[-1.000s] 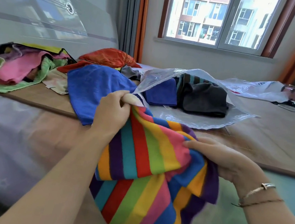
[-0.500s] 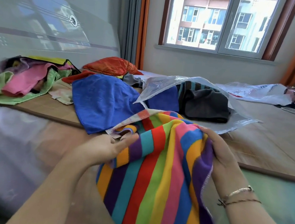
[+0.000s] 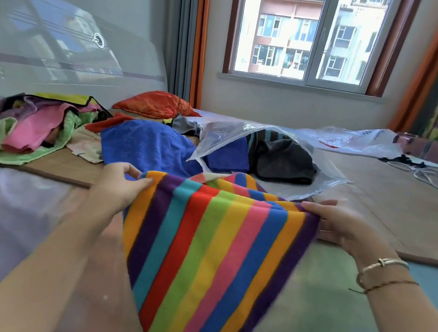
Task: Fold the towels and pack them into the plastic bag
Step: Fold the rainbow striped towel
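Honestly, with the left hand (image 3: 120, 185) and right hand (image 3: 343, 222) only pinching the rainbow-striped towel (image 3: 210, 247) by its corners, it might slip and fold crooked.

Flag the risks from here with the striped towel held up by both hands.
1. The striped towel is only pinched at its top corners by the left hand and right hand; a slip drops it.
2. The plastic bag mouth sags, so insertion may snag.
3. The loose blue towel beside it could get dragged.
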